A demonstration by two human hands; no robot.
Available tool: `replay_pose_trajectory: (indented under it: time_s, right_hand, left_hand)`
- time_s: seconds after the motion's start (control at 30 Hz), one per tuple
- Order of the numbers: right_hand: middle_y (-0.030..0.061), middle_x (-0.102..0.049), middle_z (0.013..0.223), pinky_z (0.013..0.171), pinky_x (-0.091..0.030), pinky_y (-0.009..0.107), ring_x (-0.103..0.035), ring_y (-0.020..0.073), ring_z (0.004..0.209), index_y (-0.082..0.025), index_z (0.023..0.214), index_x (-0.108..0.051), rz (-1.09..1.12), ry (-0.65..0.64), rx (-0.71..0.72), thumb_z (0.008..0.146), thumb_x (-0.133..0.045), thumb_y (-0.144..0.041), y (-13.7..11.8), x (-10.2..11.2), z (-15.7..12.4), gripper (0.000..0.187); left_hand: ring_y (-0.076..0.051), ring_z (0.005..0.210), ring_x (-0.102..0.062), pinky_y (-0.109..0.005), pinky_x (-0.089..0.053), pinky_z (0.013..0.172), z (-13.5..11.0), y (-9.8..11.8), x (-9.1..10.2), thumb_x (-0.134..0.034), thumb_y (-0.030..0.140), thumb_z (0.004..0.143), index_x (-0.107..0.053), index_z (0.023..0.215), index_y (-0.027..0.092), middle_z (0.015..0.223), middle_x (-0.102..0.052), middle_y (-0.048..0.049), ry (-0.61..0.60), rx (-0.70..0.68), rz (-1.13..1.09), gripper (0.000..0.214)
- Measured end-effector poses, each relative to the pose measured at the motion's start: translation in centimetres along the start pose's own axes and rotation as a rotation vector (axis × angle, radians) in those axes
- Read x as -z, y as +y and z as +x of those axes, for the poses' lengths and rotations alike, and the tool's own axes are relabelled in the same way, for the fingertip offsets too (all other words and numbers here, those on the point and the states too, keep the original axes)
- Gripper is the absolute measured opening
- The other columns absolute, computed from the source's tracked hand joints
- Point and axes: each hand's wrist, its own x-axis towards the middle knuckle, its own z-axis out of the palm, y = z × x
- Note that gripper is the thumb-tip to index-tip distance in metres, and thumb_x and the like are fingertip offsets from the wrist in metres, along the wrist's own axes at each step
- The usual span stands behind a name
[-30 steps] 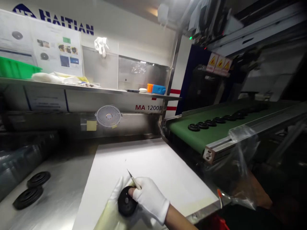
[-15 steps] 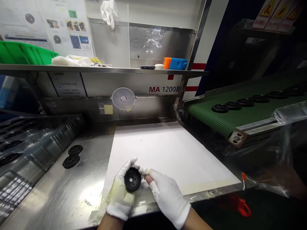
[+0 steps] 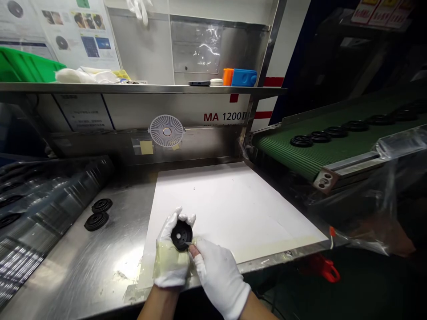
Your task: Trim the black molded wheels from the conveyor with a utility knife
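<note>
A round black wheel-like part (image 3: pixel 183 236) with a pale centre hole rests in my gloved left hand (image 3: pixel 171 262), whose fingers curl round its far side. My gloved right hand (image 3: pixel 220 274) is closed in a pinch at the part's lower right rim, its bare thumb tip showing. Something thin and small sticks out from that pinch against the rim; its kind is too small to make out. Both hands are over the near left edge of a white sheet (image 3: pixel 227 209). Two similar black parts (image 3: pixel 96 221) lie on the metal table to the left.
Clear plastic trays (image 3: pixel 63 209) holding black parts stand at the left. At the right, a green conveyor belt (image 3: pixel 287 153) carries several black parts. A shelf (image 3: pixel 160 89) crosses the back, with a white fan (image 3: pixel 167 131) below it. A red-handled object (image 3: pixel 330 271) hangs near the table's front edge.
The left hand has turned the black part to a different tilt. My right hand has shifted from the part's upper right side to its lower right rim. The camera view has shifted slightly.
</note>
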Motion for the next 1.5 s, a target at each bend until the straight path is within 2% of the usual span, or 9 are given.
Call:
replay_pose_trajectory:
  time_s: [0.07, 0.27, 0.4, 0.67, 0.83, 1.13, 1.27, 1.37, 1.5]
  right_hand:
    - [-0.0029, -0.062, 0.068, 0.053, -0.024, 0.028, -0.057, 0.0157, 0.061, -0.024, 0.079, -0.053, 0.015, -0.004, -0.017, 0.093, -0.036, -0.031, -0.2, -0.2, 0.1, 0.023]
    - [-0.0013, -0.064, 0.080, 0.059, -0.030, 0.025, -0.060, 0.0156, 0.072, -0.024, 0.090, -0.055, 0.117, -0.001, 0.014, 0.093, -0.036, -0.029, 0.7, 0.1, 0.7, 0.020]
    - [-0.0014, -0.063, 0.074, 0.057, -0.029, 0.026, -0.058, 0.0158, 0.066, -0.023, 0.082, -0.054, 0.025, 0.033, -0.022, 0.092, -0.037, -0.029, 1.0, -0.1, 0.9, 0.020]
    - [-0.0008, -0.063, 0.073, 0.055, -0.027, 0.027, -0.058, 0.0167, 0.063, -0.023, 0.083, -0.055, 0.000, 0.053, -0.026, 0.093, -0.036, -0.028, -0.8, -0.9, 0.2, 0.022]
    - [0.0002, -0.065, 0.077, 0.057, -0.028, 0.027, -0.058, 0.0171, 0.066, -0.023, 0.088, -0.056, 0.029, 0.074, -0.011, 0.092, -0.037, -0.028, -0.1, -0.7, 0.4, 0.020]
    - [-0.0012, -0.063, 0.073, 0.055, -0.027, 0.027, -0.056, 0.0158, 0.062, -0.023, 0.082, -0.055, 0.045, 0.057, -0.025, 0.091, -0.038, -0.026, -1.0, -1.3, 0.2, 0.019]
    - [-0.0013, -0.062, 0.070, 0.054, -0.025, 0.028, -0.055, 0.0163, 0.060, -0.024, 0.080, -0.054, 0.053, 0.073, 0.000, 0.092, -0.035, -0.026, -2.9, -1.9, 0.6, 0.023]
    - [-0.0001, -0.063, 0.073, 0.056, -0.027, 0.028, -0.056, 0.0170, 0.063, -0.023, 0.082, -0.055, 0.056, 0.094, 0.031, 0.090, -0.035, -0.025, -3.8, -2.0, 1.7, 0.022]
    - [0.0003, -0.064, 0.076, 0.059, -0.029, 0.028, -0.058, 0.0170, 0.066, -0.023, 0.086, -0.056, 0.061, 0.132, 0.023, 0.089, -0.036, -0.024, -4.9, -1.9, 3.4, 0.021]
  left_hand:
    - [-0.018, 0.095, -0.058, -0.032, -0.042, 0.095, -0.1, 0.4, 0.1, -0.065, 0.008, 0.067, -0.060, 0.107, 0.018, 0.094, -0.061, -0.0045, 0.005, -0.049, 0.055, 0.042]
    - [-0.024, 0.088, -0.060, -0.041, -0.050, 0.078, 0.3, 2.2, 0.8, -0.052, 0.012, 0.072, -0.057, 0.112, 0.016, 0.094, -0.062, -0.0114, -0.052, 0.404, -0.087, 0.040]
    - [-0.014, 0.064, -0.056, -0.029, -0.051, 0.064, 1.1, 1.5, 0.5, -0.057, 0.012, 0.072, -0.062, 0.091, 0.012, 0.066, -0.055, -0.0029, 0.039, 0.275, -0.148, 0.019]
    - [-0.009, 0.067, -0.057, -0.024, -0.050, 0.075, 1.8, 0.2, 0.1, -0.062, 0.011, 0.071, -0.062, 0.083, 0.017, 0.067, -0.056, 0.0024, 0.103, 0.119, -0.157, 0.014]
    - [-0.024, 0.082, -0.061, -0.040, -0.053, 0.070, 1.5, 0.9, 0.7, -0.053, 0.016, 0.071, -0.060, 0.104, 0.011, 0.089, -0.062, -0.0133, 0.037, 0.266, -0.060, 0.033]
    - [-0.010, 0.063, -0.056, -0.025, -0.051, 0.070, 2.0, 0.8, 1.0, -0.063, 0.012, 0.071, -0.061, 0.079, 0.014, 0.064, -0.054, 0.0012, 0.075, 0.187, -0.116, 0.008]
    - [-0.013, 0.076, -0.061, -0.030, -0.050, 0.080, 2.2, 2.4, 1.4, -0.060, 0.010, 0.071, -0.062, 0.091, 0.017, 0.075, -0.061, -0.0013, 0.108, 0.080, -0.107, 0.021]
    - [-0.026, 0.089, -0.061, -0.043, -0.052, 0.076, 2.4, 4.6, 1.8, -0.054, 0.017, 0.072, -0.060, 0.103, 0.013, 0.093, -0.064, -0.0131, 0.058, 0.233, -0.048, 0.032]
    - [-0.020, 0.069, -0.060, -0.039, -0.053, 0.065, 3.5, 6.9, 2.2, -0.053, 0.016, 0.071, -0.061, 0.096, 0.010, 0.072, -0.060, -0.0083, 0.006, 0.276, -0.089, 0.027]
